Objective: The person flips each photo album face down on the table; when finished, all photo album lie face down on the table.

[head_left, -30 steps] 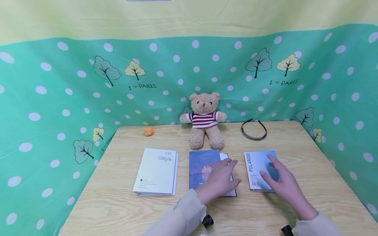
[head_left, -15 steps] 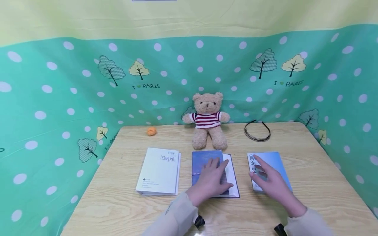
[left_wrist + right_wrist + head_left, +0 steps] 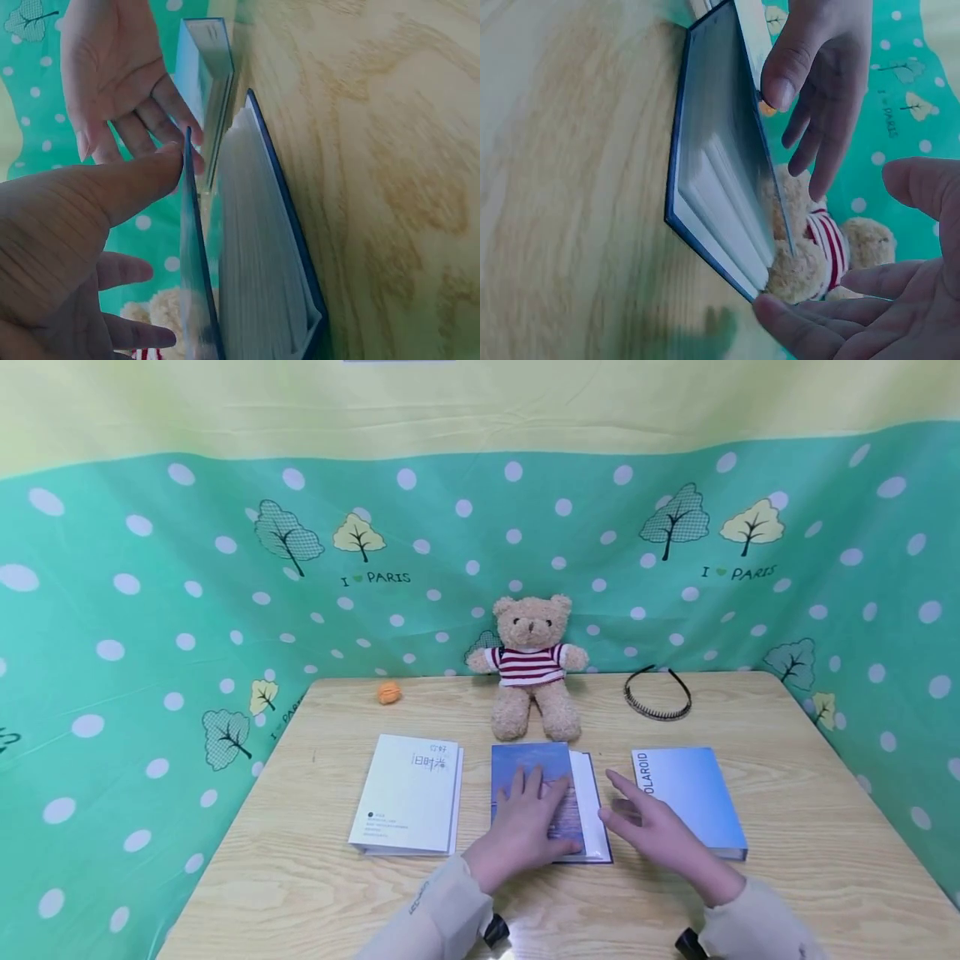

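Observation:
A blue-covered photo album [image 3: 551, 756] lies in the middle of the table, its front cover partly raised so that white pages [image 3: 590, 793] show along the right side. Spread fingers of my left hand [image 3: 517, 831] rest on this cover. In the left wrist view, the left thumb touches the edge of the cover, above the thick page block [image 3: 259, 247]. My right hand [image 3: 660, 835] is just right of the album, fingers extended and nothing held. From the right wrist, its fingertips appear right at the lower corner of the album [image 3: 709, 244].
A white album [image 3: 408, 793] lies to the left, and a blue-and-white Polaroid album [image 3: 693, 789] to the right, partly behind the right hand. Along the back are a teddy bear [image 3: 530, 668] in a striped shirt, a black headband [image 3: 658, 712] and a small orange object [image 3: 388, 692].
The left hand has moved left with the album cover, exposing more of the white pages. My right hand has moved left, from over the Polaroid album to beside the middle album.

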The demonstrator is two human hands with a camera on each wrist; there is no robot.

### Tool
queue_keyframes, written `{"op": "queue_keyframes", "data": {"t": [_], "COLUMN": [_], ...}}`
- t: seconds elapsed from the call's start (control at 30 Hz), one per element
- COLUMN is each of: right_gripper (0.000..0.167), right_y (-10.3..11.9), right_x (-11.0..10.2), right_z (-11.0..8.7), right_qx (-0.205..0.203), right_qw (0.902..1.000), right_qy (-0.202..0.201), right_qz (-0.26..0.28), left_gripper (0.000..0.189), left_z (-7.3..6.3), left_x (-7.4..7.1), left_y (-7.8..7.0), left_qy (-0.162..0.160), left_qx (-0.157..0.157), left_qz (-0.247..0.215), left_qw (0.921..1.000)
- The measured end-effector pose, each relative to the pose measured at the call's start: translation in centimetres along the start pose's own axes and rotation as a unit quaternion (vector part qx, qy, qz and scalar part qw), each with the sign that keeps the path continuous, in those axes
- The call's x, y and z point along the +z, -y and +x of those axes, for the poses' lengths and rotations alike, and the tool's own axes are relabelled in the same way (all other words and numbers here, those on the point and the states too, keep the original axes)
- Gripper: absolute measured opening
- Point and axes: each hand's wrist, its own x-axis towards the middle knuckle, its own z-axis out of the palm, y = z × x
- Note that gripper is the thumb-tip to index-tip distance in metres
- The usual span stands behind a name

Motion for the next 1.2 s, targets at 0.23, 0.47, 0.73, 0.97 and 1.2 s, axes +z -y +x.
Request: {"op": "queue_keyframes", "data": {"t": [0.23, 0.47, 0.73, 0.97, 1.2], "right_gripper": [0.072, 0.069, 0.071, 0.074, 0.069], "right_y": [0.3, 0.6, 0.6, 1.1, 1.2], "right_x": [0.8, 1.2, 1.4, 1.1, 1.3], "right_z": [0.2, 0.3, 0.6, 0.6, 0.9], "right_qx": [0.019, 0.065, 0.119, 0.144, 0.166], "right_qw": [0.9996, 0.9977, 0.9857, 0.9684, 0.957], "right_qy": [0.018, 0.018, 0.028, 0.037, 0.013], "right_qz": [-0.003, 0.01, 0.116, 0.2, 0.238], "left_gripper": [0.097, 0.099, 0.101, 0.101, 0.1], "left_z": [-0.4, -0.8, -0.9, -0.8, -0.8], "left_x": [0.2, 0.5, 0.8, 1.1, 1.2], "left_y": [0.1, 0.1, 0.2, 0.2, 0.0], "left_qy": [-0.004, 0.009, 0.015, 0.018, 0.015], "left_qx": [-0.004, -0.012, -0.016, -0.023, -0.025], "left_qz": [0.032, 0.037, 0.047, 0.059, 0.057], "left_qw": [0.9995, 0.9992, 0.9986, 0.9979, 0.9979]}}
